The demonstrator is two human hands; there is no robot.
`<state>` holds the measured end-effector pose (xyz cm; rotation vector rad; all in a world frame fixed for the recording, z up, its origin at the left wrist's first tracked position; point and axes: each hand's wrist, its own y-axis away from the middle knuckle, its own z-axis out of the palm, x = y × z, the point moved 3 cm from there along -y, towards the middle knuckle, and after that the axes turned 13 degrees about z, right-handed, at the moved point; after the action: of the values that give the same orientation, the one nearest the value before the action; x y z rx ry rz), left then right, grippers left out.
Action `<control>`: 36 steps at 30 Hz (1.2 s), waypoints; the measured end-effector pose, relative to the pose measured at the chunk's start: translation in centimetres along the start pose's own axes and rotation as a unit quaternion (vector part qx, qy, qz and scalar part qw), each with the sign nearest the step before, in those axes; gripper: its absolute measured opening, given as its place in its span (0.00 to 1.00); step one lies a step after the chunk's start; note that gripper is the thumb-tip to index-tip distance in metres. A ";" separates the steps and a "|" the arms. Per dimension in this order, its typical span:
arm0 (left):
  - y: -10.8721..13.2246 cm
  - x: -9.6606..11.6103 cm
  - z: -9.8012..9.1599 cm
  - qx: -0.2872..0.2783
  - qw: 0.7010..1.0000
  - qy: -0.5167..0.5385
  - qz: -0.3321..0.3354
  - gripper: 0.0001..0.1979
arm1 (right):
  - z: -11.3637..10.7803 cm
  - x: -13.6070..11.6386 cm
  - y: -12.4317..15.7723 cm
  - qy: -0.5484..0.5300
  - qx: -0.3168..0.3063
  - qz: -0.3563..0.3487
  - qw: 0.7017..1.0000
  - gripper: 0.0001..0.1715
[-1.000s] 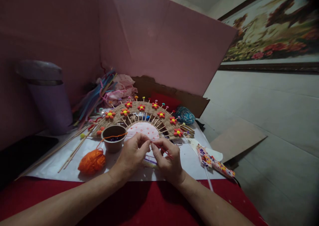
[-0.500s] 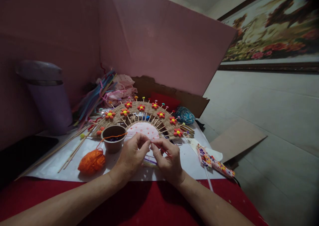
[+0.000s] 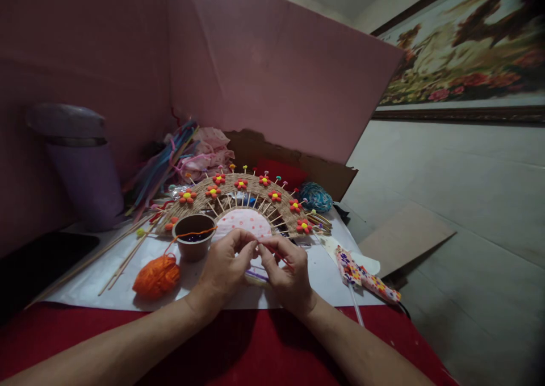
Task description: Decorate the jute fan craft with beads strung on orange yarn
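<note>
Orange yarn [image 3: 196,234] runs from its ball [image 3: 156,277] across a brown cup [image 3: 195,250] of dark liquid and passes behind my left hand [image 3: 227,267]. My left hand is closed in a pinch, thumb against fingers. Almost touching it, my right hand [image 3: 287,269] pinches too, and a reddish-orange strand shows by its fingers. The exact spot where the yarn is held is hidden by the fingertips. Just beyond the hands stands a fan-shaped piece [image 3: 255,187] of woven twine, sticks and red-orange flowers, with a dotted white half-circle [image 3: 242,221] at its centre.
Thin sticks [image 3: 128,261] lie left on the white sheet [image 3: 106,286]. A purple tumbler [image 3: 85,176] stands far left. Blue yarn [image 3: 315,197] sits behind the fan. On the right lies a flower-patterned glue gun [image 3: 366,275]. Pink boards [image 3: 272,74] rise at the back.
Almost nothing has moved. Both hands keep their pinch in the same place, with only a slight shift of the fingertips.
</note>
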<state>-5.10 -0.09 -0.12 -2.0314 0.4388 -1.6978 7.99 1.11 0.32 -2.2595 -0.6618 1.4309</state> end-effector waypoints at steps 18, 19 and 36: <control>-0.5 -0.2 0.0 0.000 0.988 0.136 -0.068 0.09 | -0.1 0.2 -0.1 -0.044 -0.016 0.022 0.999 0.07; -0.5 -0.1 0.0 -0.001 0.989 0.132 -0.064 0.09 | -0.1 0.1 -0.1 -0.039 -0.012 0.022 0.999 0.07; -0.2 -0.4 0.3 -0.019 0.988 0.141 -0.065 0.10 | -0.1 0.1 -0.1 -0.005 0.007 -0.002 1.000 0.07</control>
<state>-4.89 0.35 -0.37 -1.8864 0.4404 -2.0835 8.12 1.22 0.31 -2.2399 -0.6583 1.4418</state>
